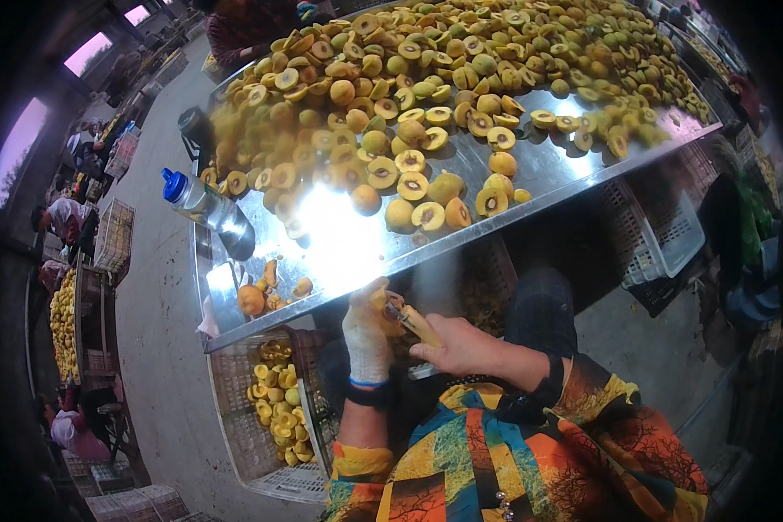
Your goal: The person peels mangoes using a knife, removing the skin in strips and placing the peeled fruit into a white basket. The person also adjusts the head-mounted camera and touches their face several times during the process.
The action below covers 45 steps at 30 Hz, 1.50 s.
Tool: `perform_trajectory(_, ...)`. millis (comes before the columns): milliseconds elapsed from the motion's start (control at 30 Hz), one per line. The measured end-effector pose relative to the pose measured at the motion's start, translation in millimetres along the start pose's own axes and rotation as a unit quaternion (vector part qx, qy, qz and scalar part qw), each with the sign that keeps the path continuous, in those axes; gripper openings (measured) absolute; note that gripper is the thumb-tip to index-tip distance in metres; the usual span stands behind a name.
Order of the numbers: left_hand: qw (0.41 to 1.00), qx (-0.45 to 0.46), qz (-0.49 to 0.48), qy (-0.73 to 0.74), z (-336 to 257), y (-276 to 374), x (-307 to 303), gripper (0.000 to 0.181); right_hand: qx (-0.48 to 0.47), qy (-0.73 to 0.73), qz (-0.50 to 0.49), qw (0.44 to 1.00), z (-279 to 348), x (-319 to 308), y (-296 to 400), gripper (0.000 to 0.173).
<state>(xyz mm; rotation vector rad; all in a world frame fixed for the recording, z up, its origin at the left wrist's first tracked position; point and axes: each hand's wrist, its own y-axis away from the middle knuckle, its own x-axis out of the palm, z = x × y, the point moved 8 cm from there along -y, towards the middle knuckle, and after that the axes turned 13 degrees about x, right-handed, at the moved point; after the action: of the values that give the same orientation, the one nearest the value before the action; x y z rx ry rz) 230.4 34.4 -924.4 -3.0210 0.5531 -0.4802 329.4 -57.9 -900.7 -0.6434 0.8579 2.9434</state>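
My left hand (367,336), in a white knit glove, is just below the front edge of a stainless-steel table (496,225). Its fingers are curled around what looks like a yellow peach half (393,314), mostly hidden. My bare right hand (463,347) grips the pale yellow handle of a pitting tool (423,327). The tool's metal end meets the fruit at my left fingers. Halved yellow peaches (411,186), many with their stones still in, are heaped over the table; the nearest ones lie close to its front edge.
A blue-capped water bottle (225,218), a phone-like flat object (224,287) and peach scraps (271,287) occupy the table's left corner. Below it, a plastic crate (235,417) holds pitted halves (280,404). Another white crate (675,241) stands at right. A person (235,32) works across the table.
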Motion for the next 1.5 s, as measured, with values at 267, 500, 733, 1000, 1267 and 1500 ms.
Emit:
perform_trajectory(267, 0.995, -0.032, -0.076, -0.064, -4.2, 4.0, -6.0, 0.033, 0.024, 0.002, 0.051, 0.998, -6.9, 23.7, -7.5, 0.031)
perform_trajectory(500, 0.978, -0.187, -0.075, 0.055, 19.8, 5.5, -4.5, 0.039, 0.119, -0.167, 0.246, 0.947, -10.5, 28.5, -6.0, 0.015)
perform_trajectory(733, 0.934, -0.229, -0.1, 0.255, 28.5, -3.7, -0.5, 0.047, -0.137, -0.124, 0.192, 0.964, -7.9, 22.4, -25.7, 0.018)
perform_trajectory(1000, 0.975, -0.085, -0.196, 0.066, -32.6, -10.8, -83.5, 0.043, 0.019, 0.278, -0.034, 0.96, -88.1, -4.7, -57.4, 0.034)
perform_trajectory(1267, 0.647, 0.078, -0.119, -0.749, -119.8, -12.9, -203.1, 0.04, 0.015, 0.22, 0.016, 0.975, -66.6, 12.5, -48.8, 0.034)
perform_trajectory(1500, 0.659, 0.147, 0.038, -0.736, -62.3, -166.4, -80.2, 0.044, -0.025, 0.151, 0.018, 0.988, -62.2, 14.0, -33.9, 0.034)
